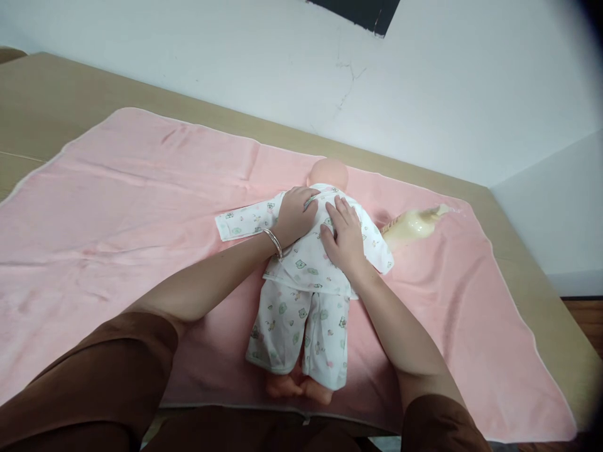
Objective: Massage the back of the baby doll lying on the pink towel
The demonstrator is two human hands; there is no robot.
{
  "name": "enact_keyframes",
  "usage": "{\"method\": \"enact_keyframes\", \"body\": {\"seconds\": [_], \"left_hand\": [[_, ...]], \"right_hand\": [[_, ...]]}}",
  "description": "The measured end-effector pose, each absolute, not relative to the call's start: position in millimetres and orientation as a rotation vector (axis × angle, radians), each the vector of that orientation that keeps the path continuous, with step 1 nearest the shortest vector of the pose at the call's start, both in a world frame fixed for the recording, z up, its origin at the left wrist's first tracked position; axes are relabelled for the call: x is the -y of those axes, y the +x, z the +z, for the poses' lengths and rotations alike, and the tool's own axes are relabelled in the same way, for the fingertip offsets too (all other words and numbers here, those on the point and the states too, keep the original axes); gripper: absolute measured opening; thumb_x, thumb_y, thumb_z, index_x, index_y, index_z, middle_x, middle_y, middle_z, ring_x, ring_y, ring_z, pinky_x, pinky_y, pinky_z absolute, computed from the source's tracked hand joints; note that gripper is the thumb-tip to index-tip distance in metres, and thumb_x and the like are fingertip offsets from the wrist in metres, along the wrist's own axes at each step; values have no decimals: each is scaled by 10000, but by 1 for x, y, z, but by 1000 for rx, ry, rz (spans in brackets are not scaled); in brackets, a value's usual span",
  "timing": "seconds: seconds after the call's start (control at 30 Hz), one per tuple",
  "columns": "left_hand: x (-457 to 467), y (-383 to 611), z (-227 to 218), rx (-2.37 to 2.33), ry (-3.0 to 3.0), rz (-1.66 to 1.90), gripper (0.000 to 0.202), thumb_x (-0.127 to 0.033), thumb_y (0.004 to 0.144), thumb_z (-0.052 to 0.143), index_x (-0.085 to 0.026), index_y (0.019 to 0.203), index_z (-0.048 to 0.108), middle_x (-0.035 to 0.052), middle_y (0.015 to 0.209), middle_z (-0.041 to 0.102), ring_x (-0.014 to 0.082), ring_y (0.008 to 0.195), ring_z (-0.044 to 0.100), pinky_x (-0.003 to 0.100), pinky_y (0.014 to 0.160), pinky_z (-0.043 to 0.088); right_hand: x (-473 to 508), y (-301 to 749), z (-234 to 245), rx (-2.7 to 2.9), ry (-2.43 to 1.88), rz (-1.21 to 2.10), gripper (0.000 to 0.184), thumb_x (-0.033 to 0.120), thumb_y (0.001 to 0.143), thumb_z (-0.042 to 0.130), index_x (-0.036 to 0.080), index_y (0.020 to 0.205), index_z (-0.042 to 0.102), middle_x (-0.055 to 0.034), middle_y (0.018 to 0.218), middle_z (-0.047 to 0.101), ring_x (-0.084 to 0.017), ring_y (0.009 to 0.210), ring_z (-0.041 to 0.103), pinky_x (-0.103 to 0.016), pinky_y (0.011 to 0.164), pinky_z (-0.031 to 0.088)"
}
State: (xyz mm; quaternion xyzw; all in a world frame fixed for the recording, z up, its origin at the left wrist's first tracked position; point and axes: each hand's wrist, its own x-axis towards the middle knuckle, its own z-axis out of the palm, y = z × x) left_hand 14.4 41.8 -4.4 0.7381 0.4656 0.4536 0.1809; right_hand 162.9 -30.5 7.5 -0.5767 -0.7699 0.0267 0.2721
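Observation:
A baby doll (328, 173) lies stretched out on a pink blanket (179, 169), its bald head toward the wall and its bare feet toward me. It wears a white printed shirt (301, 267) and matching trousers (282, 323). My left hand (298, 215), with a bracelet (273, 243) at the wrist, rests on the upper part of the shirt, fingers extended across it. Beside it my right hand (345, 235) lies on the shirt with its fingers apart. Both palms are turned down and hidden. One sleeve is spread out to the left; the other slants down to the right.
A pale yellow pump bottle (411, 227) lies on its side on the blanket, right of the doll. Under the blanket is a wooden table (75, 88) that meets a white wall (235, 56) at the back. A dark panel (360, 12) shows on the wall.

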Motion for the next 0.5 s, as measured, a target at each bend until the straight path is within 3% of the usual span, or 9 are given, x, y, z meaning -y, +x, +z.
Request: {"method": "enact_keyframes", "body": {"seconds": [0.5], "left_hand": [[-42, 15, -6, -1322, 2086, 1292, 293, -199, 860, 439, -203, 1033, 676, 57, 1105, 720, 222, 1086, 615, 397, 1028, 465]], "right_hand": [[30, 164, 6, 2068, -1551, 80, 527, 347, 935, 421, 191, 1437, 459, -110, 1591, 348, -280, 1507, 242, -589, 1211, 209]]}}
